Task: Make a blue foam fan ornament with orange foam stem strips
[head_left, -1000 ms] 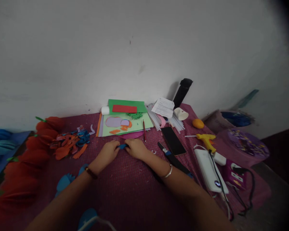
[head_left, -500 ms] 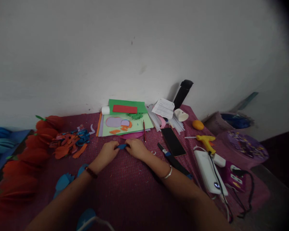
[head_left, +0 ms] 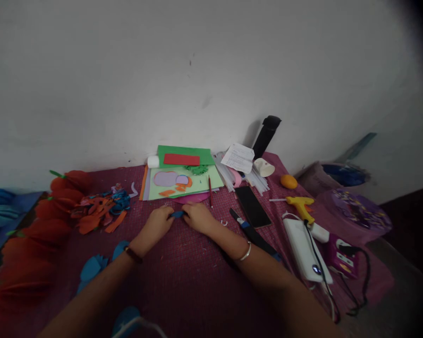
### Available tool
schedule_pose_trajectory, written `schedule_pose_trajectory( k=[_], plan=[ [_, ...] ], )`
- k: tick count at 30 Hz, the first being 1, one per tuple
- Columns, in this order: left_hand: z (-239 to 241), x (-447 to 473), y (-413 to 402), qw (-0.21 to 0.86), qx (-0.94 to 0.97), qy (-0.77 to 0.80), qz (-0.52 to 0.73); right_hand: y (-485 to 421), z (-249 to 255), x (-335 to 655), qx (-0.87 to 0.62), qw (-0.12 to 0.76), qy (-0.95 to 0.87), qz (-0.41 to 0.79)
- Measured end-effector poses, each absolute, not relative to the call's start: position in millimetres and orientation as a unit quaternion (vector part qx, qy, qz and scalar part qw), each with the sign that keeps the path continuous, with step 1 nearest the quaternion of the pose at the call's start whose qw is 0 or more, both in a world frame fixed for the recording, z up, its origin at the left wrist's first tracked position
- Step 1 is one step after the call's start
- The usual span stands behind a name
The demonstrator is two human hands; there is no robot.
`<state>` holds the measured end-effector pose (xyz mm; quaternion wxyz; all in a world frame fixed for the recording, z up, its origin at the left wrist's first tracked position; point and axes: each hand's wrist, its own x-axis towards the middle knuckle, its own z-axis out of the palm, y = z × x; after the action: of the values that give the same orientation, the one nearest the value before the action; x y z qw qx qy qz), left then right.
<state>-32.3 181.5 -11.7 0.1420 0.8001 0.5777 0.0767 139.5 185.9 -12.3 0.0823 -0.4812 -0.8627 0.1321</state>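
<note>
A small blue paper piece [head_left: 178,214] is stretched between my two hands, just above the maroon cloth. My left hand [head_left: 158,224] pinches its left end, and my right hand [head_left: 198,218] grips its right end. The fingers cover both ends, so its full shape is hidden. Beyond my hands lies a stack of coloured sheets [head_left: 155,188], with lilac cut shapes [head_left: 165,179] and orange scraps [head_left: 167,193] on it. Near my left forearm are several blue paper cut-outs [head_left: 92,268]. A red pencil [head_left: 210,190] rests close to my right hand.
Orange paper pumpkins [head_left: 49,230] line the left side beside coloured scraps [head_left: 98,211]. On the right are a box cutter [head_left: 252,232], a phone [head_left: 253,206], a yellow glue gun [head_left: 301,206], a white power bank [head_left: 307,251] with cables and an orange fruit [head_left: 288,181]. A wall stands behind.
The view has shifted very slightly. Both hands keep their hold on the blue paper piece in nearly the same place.
</note>
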Motion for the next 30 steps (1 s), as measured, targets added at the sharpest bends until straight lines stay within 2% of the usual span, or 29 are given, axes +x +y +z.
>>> schedule_pose_trajectory(
  k=[15,27,30],
  plan=[
    [13.2,-22.9,188.5,0.092,0.857,0.506,0.026,185.0,-13.0,140.9,-0.469,0.093,-0.865,0.151],
    [-6.9,-13.0,142.7,-0.1,0.83,0.548,-0.016,187.1,-17.0,139.7,-0.469,0.095,-0.868,0.135],
    [-9.4,-14.5,143.2,-0.108,0.831,0.545,-0.022,187.3,-17.5,139.5,-0.465,0.096,-0.871,0.129]
  ],
)
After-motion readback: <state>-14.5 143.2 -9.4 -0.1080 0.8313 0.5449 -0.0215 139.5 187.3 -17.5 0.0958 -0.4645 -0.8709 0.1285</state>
